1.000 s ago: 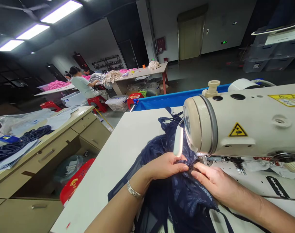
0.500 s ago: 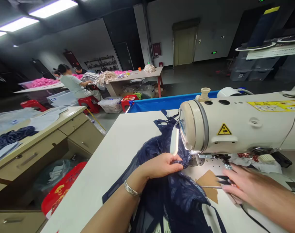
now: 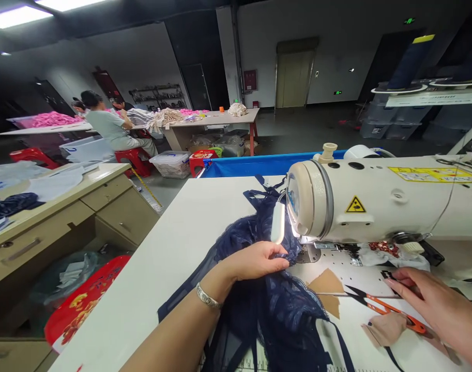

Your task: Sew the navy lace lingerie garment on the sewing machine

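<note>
My left hand [image 3: 255,261], with a silver bracelet on the wrist, pinches the navy lace fabric [image 3: 286,315] just in front of the presser foot of the cream sewing machine [image 3: 375,201]. The fabric lies bunched across the white table [image 3: 173,248] and runs back behind the machine head. My right hand [image 3: 433,305] is off to the right, fingers stretched out low over the table, with the handle end of the orange thread snips [image 3: 383,307] under its edge. The snips lie flat on the table. A small white lamp [image 3: 277,223] hangs beside the machine head.
Brown card patches [image 3: 324,283] are stuck on the table by the needle plate. A blue bin edge [image 3: 259,163] runs behind the table. A desk with drawers [image 3: 104,194] and a red stool [image 3: 80,302] stand at left. A person [image 3: 104,126] sits at a far table.
My right hand has left the fabric at the needle and moved right along the table to the orange snips. My left hand has stayed pinched on the navy fabric.
</note>
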`<state>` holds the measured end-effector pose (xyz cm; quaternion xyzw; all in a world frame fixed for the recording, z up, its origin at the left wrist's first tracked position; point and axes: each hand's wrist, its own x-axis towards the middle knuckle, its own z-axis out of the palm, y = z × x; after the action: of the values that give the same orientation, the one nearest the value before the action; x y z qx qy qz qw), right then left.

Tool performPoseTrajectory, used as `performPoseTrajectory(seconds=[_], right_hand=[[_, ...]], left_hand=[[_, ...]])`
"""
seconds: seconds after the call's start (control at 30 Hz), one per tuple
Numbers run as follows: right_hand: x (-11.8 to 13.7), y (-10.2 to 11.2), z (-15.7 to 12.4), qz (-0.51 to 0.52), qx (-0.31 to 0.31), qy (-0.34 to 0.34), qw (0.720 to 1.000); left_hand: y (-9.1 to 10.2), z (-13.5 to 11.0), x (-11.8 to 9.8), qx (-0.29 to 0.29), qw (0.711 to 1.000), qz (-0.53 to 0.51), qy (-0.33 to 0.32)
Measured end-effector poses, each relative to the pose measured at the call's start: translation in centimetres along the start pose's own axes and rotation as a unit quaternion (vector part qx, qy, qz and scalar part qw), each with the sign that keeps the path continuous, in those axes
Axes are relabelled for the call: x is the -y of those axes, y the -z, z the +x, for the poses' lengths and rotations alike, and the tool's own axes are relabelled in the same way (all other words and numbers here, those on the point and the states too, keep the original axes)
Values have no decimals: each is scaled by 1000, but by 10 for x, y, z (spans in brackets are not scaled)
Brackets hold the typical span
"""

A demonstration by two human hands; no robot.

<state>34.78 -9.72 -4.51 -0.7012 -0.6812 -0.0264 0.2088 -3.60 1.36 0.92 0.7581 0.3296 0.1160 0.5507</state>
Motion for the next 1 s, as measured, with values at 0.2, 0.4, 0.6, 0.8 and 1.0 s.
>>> performPoseTrajectory(seconds=[0.2, 0.4, 0.6, 0.8, 1.0], right_hand=[[1, 3, 3, 38, 27, -43, 998], [6, 10, 1, 21, 53, -92, 994], [27, 15, 4, -58, 19, -76, 995], [37, 17, 13, -1, 131, -132, 983], [31, 13, 2, -87, 37, -25, 995]], left_hand=[[0, 3, 1, 5, 1000, 4, 1], [-1, 5, 2, 10, 1000, -4, 17], [-1, 7, 4, 11, 1000, 3, 23], [-2, 6, 3, 9, 1000, -4, 21], [-2, 6, 3, 6, 1000, 3, 18]])
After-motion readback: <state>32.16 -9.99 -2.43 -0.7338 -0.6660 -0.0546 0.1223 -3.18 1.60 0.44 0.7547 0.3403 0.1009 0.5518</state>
